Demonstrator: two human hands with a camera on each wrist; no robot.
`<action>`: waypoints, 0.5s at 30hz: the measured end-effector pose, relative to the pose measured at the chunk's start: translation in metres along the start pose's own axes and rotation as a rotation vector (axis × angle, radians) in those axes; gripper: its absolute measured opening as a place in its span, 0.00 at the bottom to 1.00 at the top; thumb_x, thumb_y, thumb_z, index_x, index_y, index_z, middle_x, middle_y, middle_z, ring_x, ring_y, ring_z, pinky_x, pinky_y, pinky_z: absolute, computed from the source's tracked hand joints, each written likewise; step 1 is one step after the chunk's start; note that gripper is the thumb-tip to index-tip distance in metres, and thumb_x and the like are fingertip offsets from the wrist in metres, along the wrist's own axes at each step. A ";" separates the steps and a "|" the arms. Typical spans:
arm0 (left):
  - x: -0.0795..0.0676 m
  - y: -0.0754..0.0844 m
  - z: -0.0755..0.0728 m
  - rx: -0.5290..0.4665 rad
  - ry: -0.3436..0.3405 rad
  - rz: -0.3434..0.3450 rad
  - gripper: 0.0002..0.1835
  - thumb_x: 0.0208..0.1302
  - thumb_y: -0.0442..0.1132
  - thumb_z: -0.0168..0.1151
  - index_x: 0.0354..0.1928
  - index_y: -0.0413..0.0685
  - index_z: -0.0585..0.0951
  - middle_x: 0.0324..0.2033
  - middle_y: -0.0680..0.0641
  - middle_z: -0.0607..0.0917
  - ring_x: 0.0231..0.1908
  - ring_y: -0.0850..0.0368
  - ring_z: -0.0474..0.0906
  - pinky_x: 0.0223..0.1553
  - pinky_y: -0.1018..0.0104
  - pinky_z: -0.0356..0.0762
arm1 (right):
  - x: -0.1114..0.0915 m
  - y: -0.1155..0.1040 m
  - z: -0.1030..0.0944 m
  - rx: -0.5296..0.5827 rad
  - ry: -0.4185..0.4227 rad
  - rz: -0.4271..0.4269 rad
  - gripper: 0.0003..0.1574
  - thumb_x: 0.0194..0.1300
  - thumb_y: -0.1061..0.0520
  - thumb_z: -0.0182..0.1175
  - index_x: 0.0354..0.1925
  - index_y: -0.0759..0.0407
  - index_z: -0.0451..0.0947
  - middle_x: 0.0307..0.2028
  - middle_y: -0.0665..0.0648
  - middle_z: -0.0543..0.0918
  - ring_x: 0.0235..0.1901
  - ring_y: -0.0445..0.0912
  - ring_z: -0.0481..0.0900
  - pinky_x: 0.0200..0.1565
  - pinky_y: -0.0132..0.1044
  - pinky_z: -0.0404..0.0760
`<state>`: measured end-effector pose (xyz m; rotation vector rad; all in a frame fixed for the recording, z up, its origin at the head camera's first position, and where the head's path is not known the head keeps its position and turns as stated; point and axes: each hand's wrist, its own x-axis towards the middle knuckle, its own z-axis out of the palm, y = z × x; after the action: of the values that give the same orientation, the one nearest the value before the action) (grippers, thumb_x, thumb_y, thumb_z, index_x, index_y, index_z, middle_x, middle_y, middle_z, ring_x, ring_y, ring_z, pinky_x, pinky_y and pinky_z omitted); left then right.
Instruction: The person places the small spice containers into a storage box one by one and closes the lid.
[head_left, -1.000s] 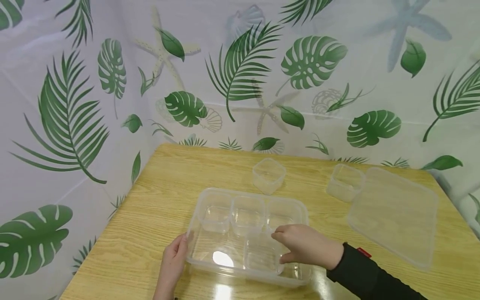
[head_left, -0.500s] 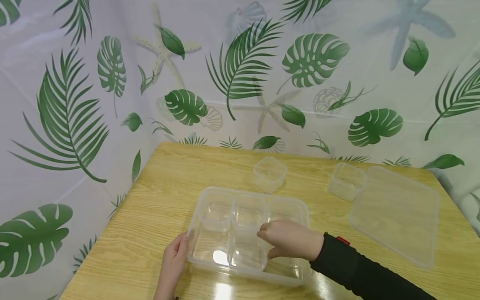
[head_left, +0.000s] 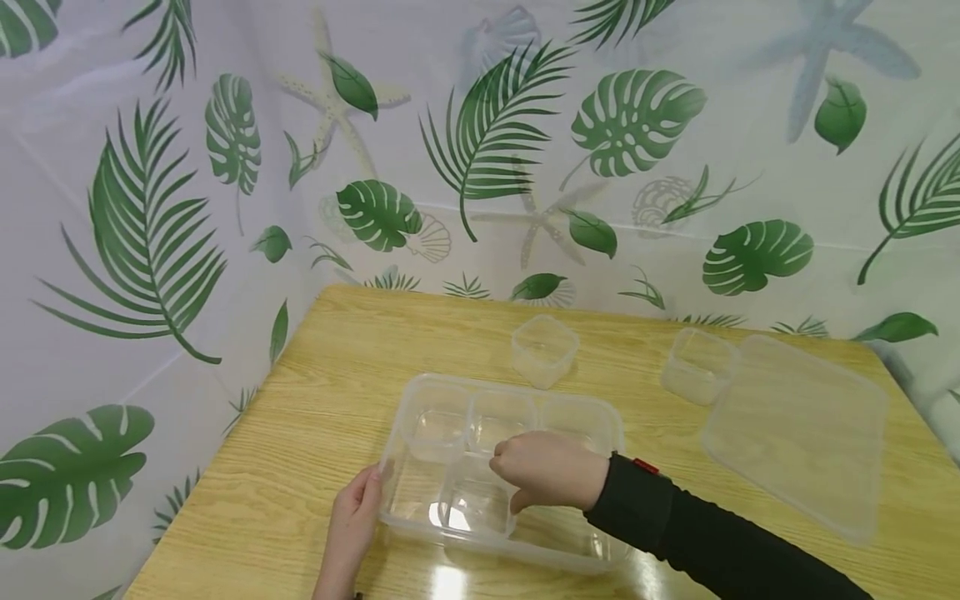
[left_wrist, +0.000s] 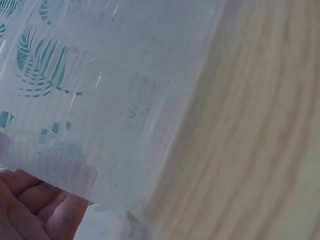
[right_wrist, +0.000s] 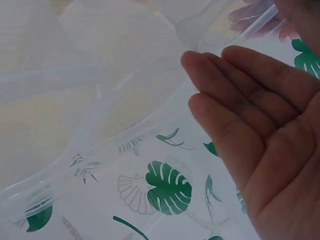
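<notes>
A large clear plastic box (head_left: 558, 395) lies on the table, with small clear square containers (head_left: 435, 425) along its back row. My left hand (head_left: 352, 510) grips the box's left side, thumb up at the rim; in the left wrist view the fingers (left_wrist: 62, 212) curl below the translucent wall. My right hand (head_left: 551, 471) reaches inside the box and pinches the right edge of another small container (head_left: 471, 496) in the front part. In the right wrist view, the fingers (right_wrist: 240, 105) of that hand show beside translucent walls, the thumb hidden.
One small clear container (head_left: 545, 354) stands behind the box. Farther right, another small container (head_left: 697, 367) stands against a flat translucent lid (head_left: 798, 433). A leaf-print curtain (head_left: 487, 150) closes off the table's (head_left: 360, 333) back and left sides.
My right hand has slid the small front container leftward inside the box, from the right half to about the middle. My left hand keeps its grip on the box's left side.
</notes>
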<state>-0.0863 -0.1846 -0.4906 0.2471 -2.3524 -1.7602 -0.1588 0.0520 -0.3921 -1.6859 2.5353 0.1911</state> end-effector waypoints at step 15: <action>0.002 -0.002 0.000 0.017 -0.011 0.001 0.17 0.67 0.36 0.43 0.47 0.30 0.74 0.18 0.49 0.69 0.19 0.61 0.64 0.20 0.72 0.65 | 0.005 0.000 0.000 -0.050 -0.008 -0.033 0.24 0.37 0.41 0.69 0.29 0.55 0.75 0.23 0.46 0.71 0.23 0.37 0.70 0.28 0.27 0.71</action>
<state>-0.0878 -0.1856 -0.4919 0.2393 -2.3754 -1.7462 -0.1612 0.0475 -0.3923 -1.7398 2.5156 0.2596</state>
